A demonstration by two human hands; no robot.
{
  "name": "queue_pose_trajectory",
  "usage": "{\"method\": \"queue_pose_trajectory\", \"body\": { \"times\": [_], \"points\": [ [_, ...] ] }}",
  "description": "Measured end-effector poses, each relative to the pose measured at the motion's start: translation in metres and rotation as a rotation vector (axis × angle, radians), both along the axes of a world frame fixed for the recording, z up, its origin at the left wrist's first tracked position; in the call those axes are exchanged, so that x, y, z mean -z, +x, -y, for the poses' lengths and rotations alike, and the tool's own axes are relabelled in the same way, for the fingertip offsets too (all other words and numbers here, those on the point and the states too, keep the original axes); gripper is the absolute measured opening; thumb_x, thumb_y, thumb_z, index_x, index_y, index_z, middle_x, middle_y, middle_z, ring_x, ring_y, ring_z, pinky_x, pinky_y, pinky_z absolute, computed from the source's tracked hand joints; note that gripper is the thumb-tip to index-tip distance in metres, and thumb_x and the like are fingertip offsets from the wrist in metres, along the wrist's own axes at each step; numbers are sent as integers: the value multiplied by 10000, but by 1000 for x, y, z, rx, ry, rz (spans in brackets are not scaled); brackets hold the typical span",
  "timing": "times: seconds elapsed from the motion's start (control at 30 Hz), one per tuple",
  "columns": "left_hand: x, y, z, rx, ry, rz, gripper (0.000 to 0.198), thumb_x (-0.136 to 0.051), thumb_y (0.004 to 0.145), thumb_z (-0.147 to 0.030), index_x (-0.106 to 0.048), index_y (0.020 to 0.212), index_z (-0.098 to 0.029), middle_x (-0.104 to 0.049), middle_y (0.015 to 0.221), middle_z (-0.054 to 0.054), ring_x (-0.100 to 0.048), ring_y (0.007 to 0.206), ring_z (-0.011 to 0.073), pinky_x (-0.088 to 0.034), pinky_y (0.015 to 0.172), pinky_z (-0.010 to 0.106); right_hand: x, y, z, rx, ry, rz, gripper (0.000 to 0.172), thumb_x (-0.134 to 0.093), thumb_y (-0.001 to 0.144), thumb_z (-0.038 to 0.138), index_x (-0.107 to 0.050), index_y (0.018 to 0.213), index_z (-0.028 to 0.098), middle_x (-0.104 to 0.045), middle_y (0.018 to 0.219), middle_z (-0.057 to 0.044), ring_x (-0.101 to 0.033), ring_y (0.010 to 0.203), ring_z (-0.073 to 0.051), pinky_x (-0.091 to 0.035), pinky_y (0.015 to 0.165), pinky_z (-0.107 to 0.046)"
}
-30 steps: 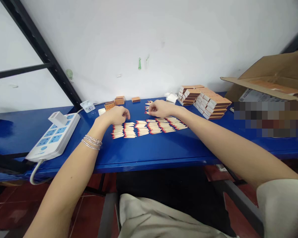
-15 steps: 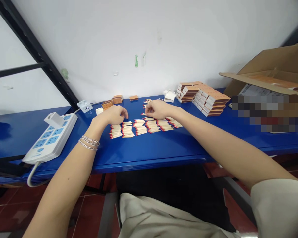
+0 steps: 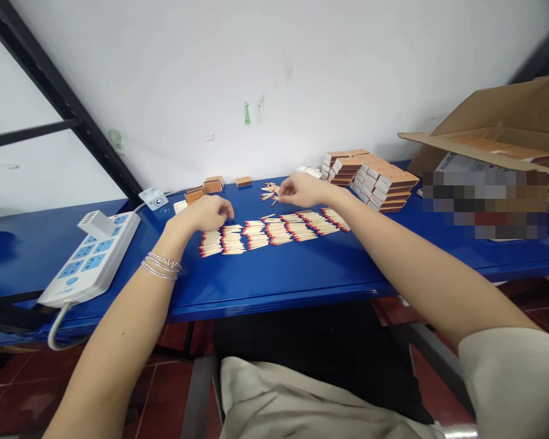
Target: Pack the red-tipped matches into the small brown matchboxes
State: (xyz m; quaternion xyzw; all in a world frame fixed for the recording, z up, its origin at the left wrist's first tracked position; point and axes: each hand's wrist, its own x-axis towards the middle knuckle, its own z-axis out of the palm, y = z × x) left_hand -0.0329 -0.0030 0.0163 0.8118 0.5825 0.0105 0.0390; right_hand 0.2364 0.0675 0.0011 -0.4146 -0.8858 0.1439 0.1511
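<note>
My right hand is at the right edge of a small loose pile of matches with red heads. Its thumb and forefinger are pinched together at a match beside the pile. My left hand hovers low over the left end of the laid-out matches, fingers loosely bent and thumb apart, with nothing visible in them. Several bundles of matches lie side by side in a row on the blue table, red heads to the left. A single match lies just behind the row.
Stacked matchboxes stand at the back right, beside a white tray partly behind my right hand. More matchboxes and a lone one sit along the wall. A power strip lies left; an open cardboard box stands right.
My right hand has moved back and right, from just behind the row to the loose pile. A match now lies behind the row where it was. My left hand has hardly moved.
</note>
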Motion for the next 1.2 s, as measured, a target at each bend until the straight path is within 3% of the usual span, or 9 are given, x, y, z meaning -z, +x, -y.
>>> {"method": "queue_pose_trajectory", "body": {
  "times": [0.13, 0.27, 0.47, 0.97, 1.2],
  "points": [
    [6, 15, 0, 86, 41, 116, 391, -421, 789, -173, -699, 1063, -176, -719, 1041, 57, -645, 931, 204, -499, 848, 311, -3, 14, -2, 10, -84, 87, 159, -662, 800, 249, -747, 881, 141, -749, 819, -77, -651, 718, -176, -471, 644, -271],
    [18, 39, 0, 210, 101, 126, 448, -346, 886, -209, -641, 1219, -159, -634, 1182, 101, -562, 1103, 229, -437, 990, 384, -2, 11, 1, 12, -92, 107, 150, -671, 791, 228, -746, 886, 139, -757, 863, -84, -670, 768, -185, -493, 678, -270],
    [22, 63, 6, 206, 88, -40, 483, -283, 937, -280, -592, 1306, -241, -543, 1227, 113, -469, 1123, 304, -390, 951, 530, -1, 5, 3, -4, -108, 126, 166, -701, 768, 225, -758, 897, 140, -763, 860, -74, -683, 789, -180, -502, 713, -255],
    [23, 69, 13, 301, 93, -24, 485, -283, 933, -242, -615, 1287, -256, -537, 1237, 103, -448, 1097, 294, -376, 944, 504, 2, 12, -6, -46, -161, 41, 164, -739, 737, 230, -766, 874, 143, -766, 847, -70, -678, 758, -171, -495, 687, -252],
    [25, 70, 11, 261, 89, 8, 494, -274, 949, -273, -566, 1345, -242, -534, 1232, 116, -449, 1143, 299, -375, 971, 522, -4, 33, -18, 104, -99, 111, 190, -765, 714, 240, -775, 876, 143, -765, 860, -78, -684, 789, -197, -499, 695, -266]
  ]
}}
